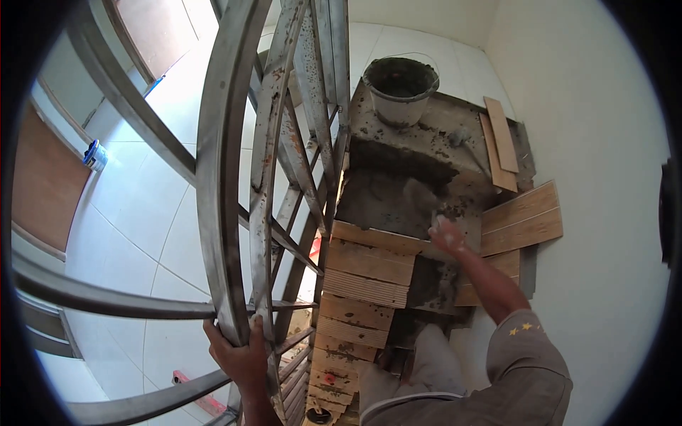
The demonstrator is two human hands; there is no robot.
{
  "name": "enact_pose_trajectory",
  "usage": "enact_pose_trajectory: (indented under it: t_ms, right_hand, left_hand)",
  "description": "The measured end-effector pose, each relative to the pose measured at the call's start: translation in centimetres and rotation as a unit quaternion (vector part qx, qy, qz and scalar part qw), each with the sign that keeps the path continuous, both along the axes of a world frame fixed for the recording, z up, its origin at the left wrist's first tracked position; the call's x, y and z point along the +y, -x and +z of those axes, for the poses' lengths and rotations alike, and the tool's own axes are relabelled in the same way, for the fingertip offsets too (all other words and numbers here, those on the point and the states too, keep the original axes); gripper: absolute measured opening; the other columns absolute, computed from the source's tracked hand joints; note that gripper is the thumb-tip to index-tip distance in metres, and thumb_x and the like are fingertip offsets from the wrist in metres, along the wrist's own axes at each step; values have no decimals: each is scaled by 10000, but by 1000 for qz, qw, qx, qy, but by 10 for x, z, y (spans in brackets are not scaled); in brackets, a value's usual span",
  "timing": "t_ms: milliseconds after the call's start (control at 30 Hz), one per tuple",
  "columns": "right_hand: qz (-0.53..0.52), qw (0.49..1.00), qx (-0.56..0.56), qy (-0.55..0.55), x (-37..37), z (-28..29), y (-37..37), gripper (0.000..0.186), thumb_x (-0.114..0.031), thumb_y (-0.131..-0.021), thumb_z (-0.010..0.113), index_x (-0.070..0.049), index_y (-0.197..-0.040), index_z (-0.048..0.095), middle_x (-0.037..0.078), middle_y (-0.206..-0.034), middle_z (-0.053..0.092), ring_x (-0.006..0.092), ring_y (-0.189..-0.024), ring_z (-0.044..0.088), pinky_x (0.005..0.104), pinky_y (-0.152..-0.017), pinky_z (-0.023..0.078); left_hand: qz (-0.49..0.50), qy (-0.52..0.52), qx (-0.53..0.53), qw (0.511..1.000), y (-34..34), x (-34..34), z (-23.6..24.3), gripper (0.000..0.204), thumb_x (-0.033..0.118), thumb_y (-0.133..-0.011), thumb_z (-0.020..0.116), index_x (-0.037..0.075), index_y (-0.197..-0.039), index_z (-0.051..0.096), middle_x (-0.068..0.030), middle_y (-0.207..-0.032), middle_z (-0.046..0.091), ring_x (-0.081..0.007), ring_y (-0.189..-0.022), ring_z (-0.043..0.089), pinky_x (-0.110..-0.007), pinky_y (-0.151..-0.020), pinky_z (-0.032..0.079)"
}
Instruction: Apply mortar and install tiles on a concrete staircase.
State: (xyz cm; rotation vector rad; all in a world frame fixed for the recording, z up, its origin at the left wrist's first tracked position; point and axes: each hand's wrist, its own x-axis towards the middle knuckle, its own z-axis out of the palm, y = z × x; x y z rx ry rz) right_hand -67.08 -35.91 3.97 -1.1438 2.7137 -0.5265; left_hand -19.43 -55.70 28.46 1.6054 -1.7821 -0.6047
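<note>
My left hand (238, 349) grips a grey metal railing (219, 199) at lower left, its fingers wrapped round the bar. My right hand (447, 234) is closed on a trowel (423, 195), whose blade is blurred over wet grey mortar (369, 195) on a stair step. A white bucket (398, 106), dark with mortar inside, stands on the step above. Below the mortared step, wood-look tiles (362, 263) cover the treads, some smeared with mortar.
Loose tile pieces (522, 220) lie along the right wall (590, 142). Another tool (462, 138) rests beside the bucket. Left beyond the railing are white floor tiles (149, 213), a small blue-and-white tub (94, 155) and a red level (195, 390). My legs (433, 355) are on the lower steps.
</note>
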Motion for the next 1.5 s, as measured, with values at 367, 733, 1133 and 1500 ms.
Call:
enact_pose_trajectory:
  t_ms: [367,733,1133,1500]
  right_hand:
    - [52,986,-146,-55,-52,-9,-48,405,-394,-965,523,-6,-1052,599,265,-977,668,472,-955,627,517,-816,488]
    - [72,987,-80,-118,-231,-10,38,377,-396,-969,502,-68,-1059,664,245,-1050,689,446,-1010,649,540,-858,513]
    - [-30,977,-126,-170,-99,-3,105,416,-381,-983,477,-23,-1086,661,246,-1140,666,428,-1082,629,519,-912,498]
    - [39,984,-129,-115,-164,-28,48,394,-399,-998,473,-60,-1122,631,205,-1048,699,421,-1015,656,526,-877,514]
  left_hand:
    - [-6,-6,-4,1000,-6,2,4,818,334,-745,844,-14,-1367,444,-266,-1028,596,-416,-966,576,-498,-872,441]
    - [74,63,-108,989,-36,5,-44,961,284,-706,884,-66,-1443,377,-248,-1240,530,-376,-1144,519,-465,-1002,406]
    - [117,63,-110,985,13,0,-6,797,405,-673,928,-121,-1173,598,-261,-1054,658,-377,-988,629,-481,-855,502]
    - [34,108,-72,991,-5,-3,-21,527,273,-761,885,-90,-1042,627,-120,-851,659,-240,-731,595,-408,-682,506]
